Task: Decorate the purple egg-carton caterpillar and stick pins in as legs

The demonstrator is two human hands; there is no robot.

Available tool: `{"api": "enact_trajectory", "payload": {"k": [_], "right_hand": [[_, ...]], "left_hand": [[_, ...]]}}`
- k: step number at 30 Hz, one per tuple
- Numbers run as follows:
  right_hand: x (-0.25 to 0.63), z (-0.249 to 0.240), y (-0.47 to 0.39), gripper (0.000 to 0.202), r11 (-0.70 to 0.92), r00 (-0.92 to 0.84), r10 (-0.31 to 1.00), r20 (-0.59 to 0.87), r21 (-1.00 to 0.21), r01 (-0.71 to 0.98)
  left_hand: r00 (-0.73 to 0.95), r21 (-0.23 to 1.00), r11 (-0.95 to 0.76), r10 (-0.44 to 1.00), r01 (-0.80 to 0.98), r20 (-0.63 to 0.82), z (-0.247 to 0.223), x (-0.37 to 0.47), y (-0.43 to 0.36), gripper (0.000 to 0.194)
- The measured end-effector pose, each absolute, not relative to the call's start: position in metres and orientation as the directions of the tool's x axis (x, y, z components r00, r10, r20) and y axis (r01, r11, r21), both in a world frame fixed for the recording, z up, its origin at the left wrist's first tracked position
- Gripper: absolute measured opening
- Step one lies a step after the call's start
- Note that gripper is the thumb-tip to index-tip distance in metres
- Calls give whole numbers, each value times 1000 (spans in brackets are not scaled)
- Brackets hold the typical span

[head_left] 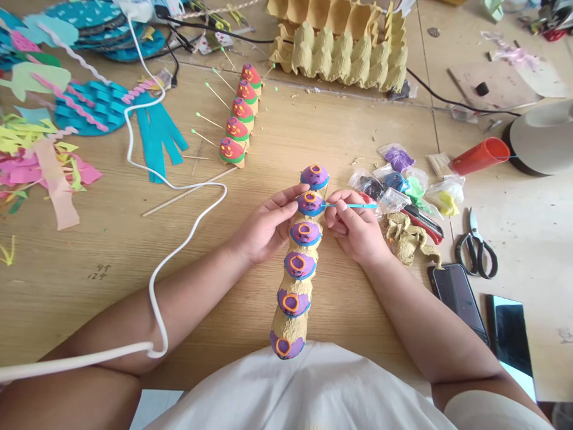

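Observation:
A strip of egg carton cups [290, 326] runs lengthwise from mid-table toward my shirt. Each cup wears a purple clay cap with a blue rim and an orange ring, and small faces show on some of them. My left hand [265, 226] grips the strip's left side near the second cup from the far end. Between the fingers of my right hand [360, 232] is a thin blue modelling tool [363, 206]. Its tip touches or nearly touches the blue rim of that second cup; which one I cannot tell.
A red-capped egg carton caterpillar [242, 111] with sticks stands beyond. Bagged coloured clay [396, 182], a box cutter [424, 223], scissors [476, 246] and a phone [458, 298] lie right. A white cord [192, 230] crosses my left arm. Egg cartons [342, 54] sit behind.

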State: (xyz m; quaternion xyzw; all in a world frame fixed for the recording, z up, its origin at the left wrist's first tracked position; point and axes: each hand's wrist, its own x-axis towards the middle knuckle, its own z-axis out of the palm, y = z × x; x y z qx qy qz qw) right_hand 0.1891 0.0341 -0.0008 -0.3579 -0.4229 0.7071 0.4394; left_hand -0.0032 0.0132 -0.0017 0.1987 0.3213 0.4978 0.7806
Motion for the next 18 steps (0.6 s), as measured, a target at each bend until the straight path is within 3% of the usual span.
{"api": "enact_trajectory", "payload": {"k": [5,18], "right_hand": [[189,-3,33,36,-200,-279,955,-99,-911,-361],[189,-10,33,32,-189,-327,942,-80,-928,-320]], "left_hand": [[300,627,427,904,-651,-304,-1,-3,13,28],[307,641,435,901,-632,-308,-2,-3,13,33]]}}
